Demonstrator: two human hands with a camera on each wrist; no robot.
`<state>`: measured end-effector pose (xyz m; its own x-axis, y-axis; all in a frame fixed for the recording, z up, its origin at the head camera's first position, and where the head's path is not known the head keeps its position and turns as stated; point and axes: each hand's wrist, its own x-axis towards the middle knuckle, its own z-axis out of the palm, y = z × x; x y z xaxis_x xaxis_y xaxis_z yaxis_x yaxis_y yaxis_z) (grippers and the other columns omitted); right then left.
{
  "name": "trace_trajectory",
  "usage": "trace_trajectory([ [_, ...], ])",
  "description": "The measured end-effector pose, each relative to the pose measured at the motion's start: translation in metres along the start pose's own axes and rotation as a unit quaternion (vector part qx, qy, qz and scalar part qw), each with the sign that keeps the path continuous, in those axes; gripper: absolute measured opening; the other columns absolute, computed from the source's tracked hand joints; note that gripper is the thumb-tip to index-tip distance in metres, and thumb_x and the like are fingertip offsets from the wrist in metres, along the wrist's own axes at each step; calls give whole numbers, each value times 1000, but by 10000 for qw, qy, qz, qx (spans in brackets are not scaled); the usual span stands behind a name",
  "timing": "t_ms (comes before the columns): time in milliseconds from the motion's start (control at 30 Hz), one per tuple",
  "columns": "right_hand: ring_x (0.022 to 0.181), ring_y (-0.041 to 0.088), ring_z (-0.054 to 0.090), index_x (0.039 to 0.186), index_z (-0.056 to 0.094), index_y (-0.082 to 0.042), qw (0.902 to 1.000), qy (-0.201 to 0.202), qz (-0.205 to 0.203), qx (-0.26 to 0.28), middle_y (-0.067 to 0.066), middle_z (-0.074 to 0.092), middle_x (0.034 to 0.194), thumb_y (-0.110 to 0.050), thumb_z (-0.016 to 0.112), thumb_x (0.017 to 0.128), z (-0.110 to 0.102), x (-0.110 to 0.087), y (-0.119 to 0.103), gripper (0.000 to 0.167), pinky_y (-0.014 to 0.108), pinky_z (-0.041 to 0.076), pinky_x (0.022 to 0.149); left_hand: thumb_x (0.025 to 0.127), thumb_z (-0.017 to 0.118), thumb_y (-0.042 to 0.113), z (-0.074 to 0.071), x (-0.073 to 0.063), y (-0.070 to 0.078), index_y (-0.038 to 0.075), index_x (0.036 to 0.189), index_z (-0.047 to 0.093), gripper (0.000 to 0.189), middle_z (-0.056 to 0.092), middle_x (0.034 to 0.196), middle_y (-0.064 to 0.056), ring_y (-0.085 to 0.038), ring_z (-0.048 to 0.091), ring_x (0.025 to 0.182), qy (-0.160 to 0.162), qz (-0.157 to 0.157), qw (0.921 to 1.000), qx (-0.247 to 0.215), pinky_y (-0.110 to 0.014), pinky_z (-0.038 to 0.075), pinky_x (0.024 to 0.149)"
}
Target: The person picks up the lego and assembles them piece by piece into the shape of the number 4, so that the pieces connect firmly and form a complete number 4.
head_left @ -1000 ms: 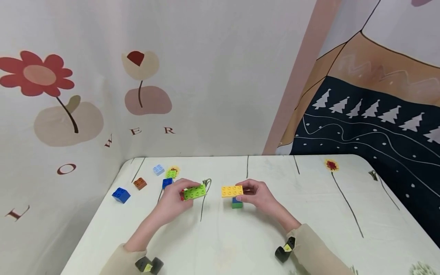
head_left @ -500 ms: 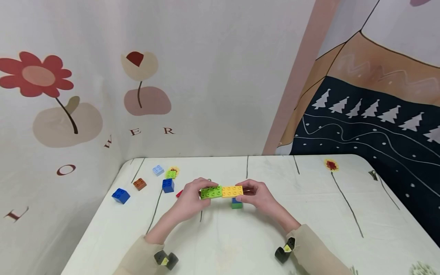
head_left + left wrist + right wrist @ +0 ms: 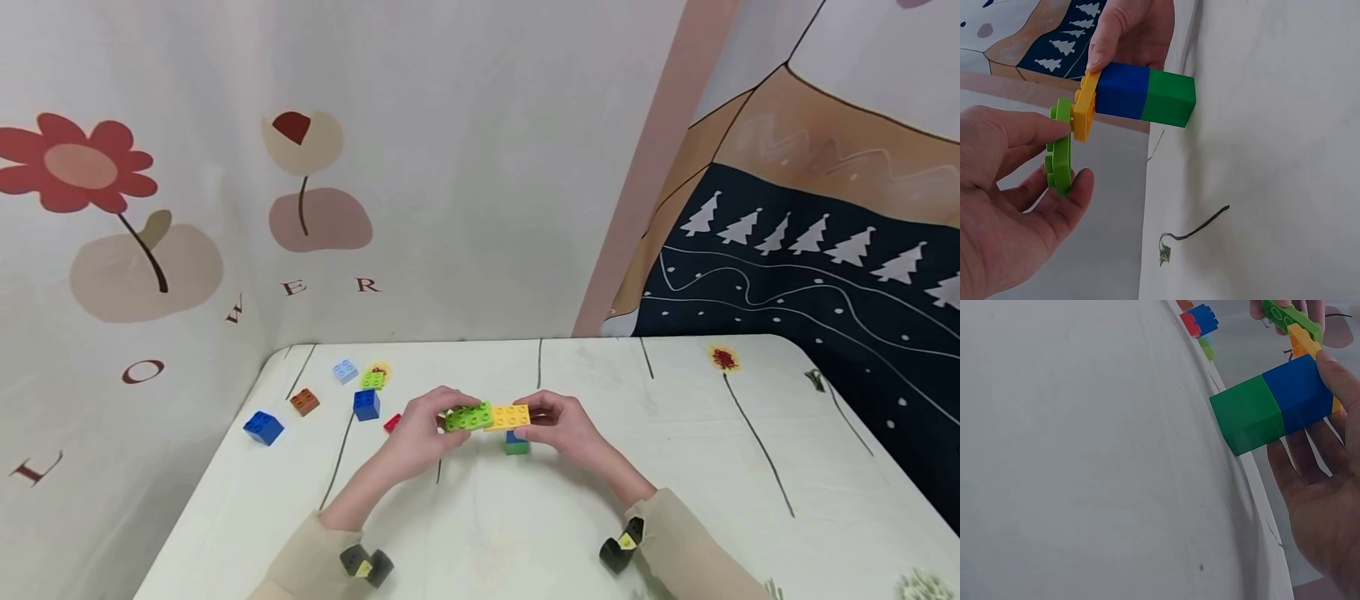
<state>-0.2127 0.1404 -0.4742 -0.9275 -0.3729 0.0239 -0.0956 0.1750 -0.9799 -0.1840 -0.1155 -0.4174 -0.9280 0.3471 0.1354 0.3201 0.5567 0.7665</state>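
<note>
My left hand (image 3: 414, 435) pinches a thin light green toy brick (image 3: 468, 416) between thumb and fingers. Its right end overlaps the left end of a thin yellow brick (image 3: 512, 416), over the studs; whether the two are pressed fully together I cannot tell. My right hand (image 3: 564, 427) holds the yellow brick by its right end. Under that brick a blue brick (image 3: 1300, 394) and a dark green brick (image 3: 1247, 415) are joined in a column. In the left wrist view, the light green brick (image 3: 1062, 147) lies against the yellow brick's (image 3: 1085, 107) studs.
Left on the white-covered table (image 3: 480, 533) lie loose bricks: blue (image 3: 263, 427), brown (image 3: 304, 402), light blue (image 3: 345, 371), small light green (image 3: 372, 380), and another blue brick (image 3: 367, 405). A red brick (image 3: 392, 422) is partly behind my left hand.
My left hand has moved right, bringing the light green brick first beside the yellow one, then over its left end. The red brick stays behind on the table. My right hand has hardly moved.
</note>
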Motion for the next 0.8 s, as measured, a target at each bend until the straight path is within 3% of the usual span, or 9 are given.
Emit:
trace_trajectory([
  [233,108,29,66,124,67,2,10000,1,-6,39,15,68,118,-10,80,90,0,0,1,39,29,56,92,85,79,-3,4,3,3,15,122,75,41,67,120,3,-16,61,102,-61,21,10000,-53,-27,54,80],
  [500,108,30,66,124,67,2,10000,-23,-88,-8,16,68,118,-10,80,91,0,-1,2,38,28,56,92,86,79,-4,8,6,6,15,122,75,41,68,122,1,-18,63,106,-88,182,9998,-89,-32,56,80],
  [800,107,30,66,124,66,2,9999,-27,-144,-9,16,68,117,-9,80,91,-1,0,3,37,28,56,92,91,78,7,10,8,4,17,124,75,35,69,126,1,-20,63,112,-187,146,9994,-271,-25,55,81],
])
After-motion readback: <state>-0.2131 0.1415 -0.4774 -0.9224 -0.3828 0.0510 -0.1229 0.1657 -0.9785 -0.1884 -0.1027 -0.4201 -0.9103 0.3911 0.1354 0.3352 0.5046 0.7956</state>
